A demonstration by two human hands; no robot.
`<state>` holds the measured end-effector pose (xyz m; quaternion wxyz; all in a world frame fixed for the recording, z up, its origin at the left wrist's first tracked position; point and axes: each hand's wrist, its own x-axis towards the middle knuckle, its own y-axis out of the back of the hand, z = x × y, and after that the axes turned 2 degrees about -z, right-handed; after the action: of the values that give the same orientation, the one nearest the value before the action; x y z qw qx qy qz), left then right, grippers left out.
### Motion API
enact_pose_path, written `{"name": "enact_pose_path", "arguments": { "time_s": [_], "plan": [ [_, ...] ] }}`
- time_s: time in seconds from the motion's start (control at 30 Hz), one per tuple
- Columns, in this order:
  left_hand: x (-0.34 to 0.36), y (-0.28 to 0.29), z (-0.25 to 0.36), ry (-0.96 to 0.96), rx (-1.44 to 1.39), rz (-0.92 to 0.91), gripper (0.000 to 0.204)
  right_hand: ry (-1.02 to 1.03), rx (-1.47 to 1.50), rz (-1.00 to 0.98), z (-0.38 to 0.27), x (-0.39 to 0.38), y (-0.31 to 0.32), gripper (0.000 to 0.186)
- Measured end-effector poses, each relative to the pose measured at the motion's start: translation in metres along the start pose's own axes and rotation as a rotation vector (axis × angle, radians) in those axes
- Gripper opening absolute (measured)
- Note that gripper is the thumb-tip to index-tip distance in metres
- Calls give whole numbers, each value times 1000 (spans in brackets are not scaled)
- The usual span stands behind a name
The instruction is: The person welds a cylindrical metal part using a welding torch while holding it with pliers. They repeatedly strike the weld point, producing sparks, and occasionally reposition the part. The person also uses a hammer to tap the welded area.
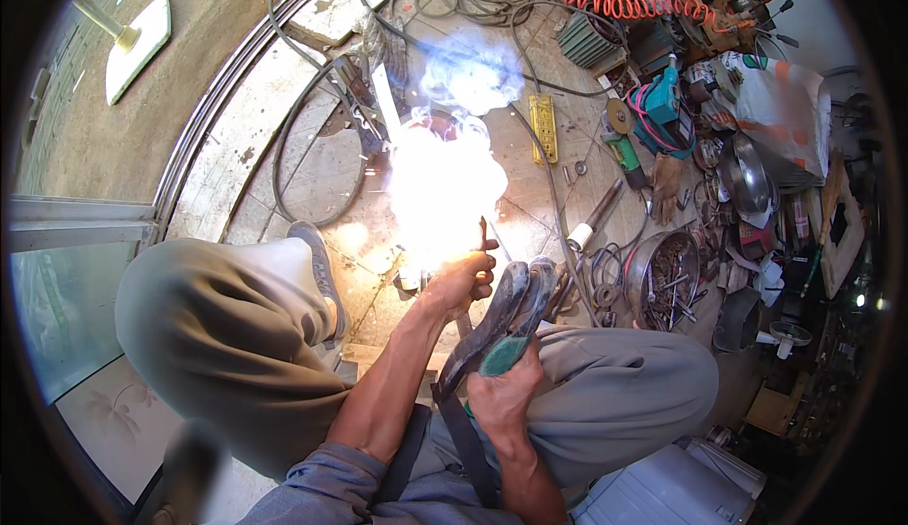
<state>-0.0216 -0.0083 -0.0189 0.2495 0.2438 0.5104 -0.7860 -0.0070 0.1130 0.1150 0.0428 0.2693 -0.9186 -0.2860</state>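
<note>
A blinding white welding arc [440,184], with blue smoke and sparks above it, hides whatever lies at its middle. My left hand [459,279] is at its lower edge, fingers wrapped round a dark rod-like piece [484,232] whose far part disappears in the glare. My right hand [506,383] grips the green handle [501,355] of a dark, curved object [525,293], held between my knees just right of the left hand.
A yellow power strip [542,128], cables [317,203], a green angle grinder [624,161], a teal power tool [667,118] and a metal bowl of small parts [667,279] crowd the floor [312,161]. Glass panels [76,307] stand left; a white slab [137,47] lies beyond the rail.
</note>
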Motion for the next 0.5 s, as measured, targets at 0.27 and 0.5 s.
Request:
{"name": "enact_pose_path", "arguments": {
  "time_s": [0.27,0.5],
  "plan": [
    [36,60,-46,-257,281,-266,43,89,-34,-42,7,2,1,30],
    [1,21,-9,-550,765,-2,38,43,16,-42,9,-6,3,35]
  ]
}}
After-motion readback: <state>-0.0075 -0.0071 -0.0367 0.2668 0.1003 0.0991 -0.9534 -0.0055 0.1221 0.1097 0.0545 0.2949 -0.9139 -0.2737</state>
